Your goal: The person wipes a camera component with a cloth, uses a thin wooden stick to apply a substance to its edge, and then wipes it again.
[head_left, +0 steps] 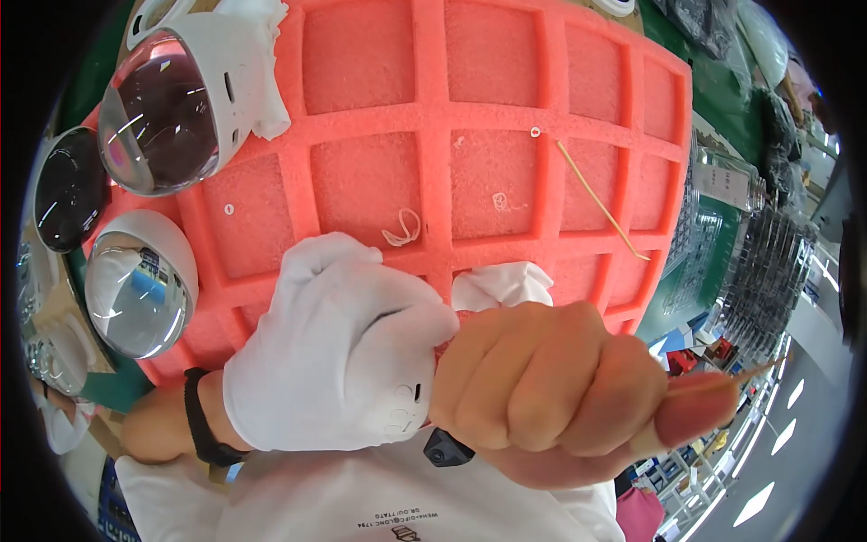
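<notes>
My left hand, in a white glove with a black band at the wrist, is closed around a white plastic housing with a small dark slot. Most of that housing is hidden by the glove. Right beside it, my bare right hand is curled into a fist, knuckles up. A thin brownish strand runs along its outermost fingertip and sticks out to the right; where its other end goes is hidden. Just beyond both hands lies a crumpled white cloth on the red foam tray.
White housings with glossy domes, one dark-tinted and one clear, stand at the left. A thin yellow stick, a pale string loop and small white rings lie on the foam. Stacked clear plastic trays stand right.
</notes>
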`<state>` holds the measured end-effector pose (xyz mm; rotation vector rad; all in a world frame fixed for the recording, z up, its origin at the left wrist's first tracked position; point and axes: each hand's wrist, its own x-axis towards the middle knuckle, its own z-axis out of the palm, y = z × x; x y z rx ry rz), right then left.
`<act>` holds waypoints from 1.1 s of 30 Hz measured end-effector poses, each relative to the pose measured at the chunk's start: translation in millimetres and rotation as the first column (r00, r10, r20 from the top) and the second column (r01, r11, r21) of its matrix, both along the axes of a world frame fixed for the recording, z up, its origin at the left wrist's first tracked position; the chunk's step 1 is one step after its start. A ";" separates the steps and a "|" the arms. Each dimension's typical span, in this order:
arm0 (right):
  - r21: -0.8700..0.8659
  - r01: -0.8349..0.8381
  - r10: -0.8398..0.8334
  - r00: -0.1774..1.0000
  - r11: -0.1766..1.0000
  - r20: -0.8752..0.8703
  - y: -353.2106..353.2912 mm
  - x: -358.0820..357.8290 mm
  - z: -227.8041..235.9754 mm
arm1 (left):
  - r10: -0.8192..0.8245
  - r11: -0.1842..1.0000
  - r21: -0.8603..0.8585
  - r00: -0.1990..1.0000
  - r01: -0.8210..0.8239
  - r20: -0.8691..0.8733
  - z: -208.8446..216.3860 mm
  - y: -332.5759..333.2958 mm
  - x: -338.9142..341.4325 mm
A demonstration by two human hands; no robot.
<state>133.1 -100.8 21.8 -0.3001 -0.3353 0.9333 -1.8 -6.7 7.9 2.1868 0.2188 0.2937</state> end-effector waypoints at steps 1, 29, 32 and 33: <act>0.013 0.013 -0.012 1.000 1.000 -0.027 0.0 -0.9 -1.3 | 0.007 1.000 0.013 1.000 -0.007 0.001 -2.6 -2.7 -0.7; -0.001 0.084 -0.083 0.982 0.996 -0.169 -4.7 -3.1 -2.9 | 0.075 0.996 0.055 0.997 -0.077 0.027 1.5 -3.9 8.8; -0.054 -0.042 0.039 0.998 0.998 -0.054 -2.5 7.0 -1.9 | 0.097 0.995 0.005 0.995 -0.097 0.035 3.9 -3.0 8.3; -0.037 0.008 -0.012 0.995 0.999 -0.095 -2.3 4.1 -2.3 | 0.096 0.995 0.006 0.995 -0.097 0.035 3.5 -3.1 9.0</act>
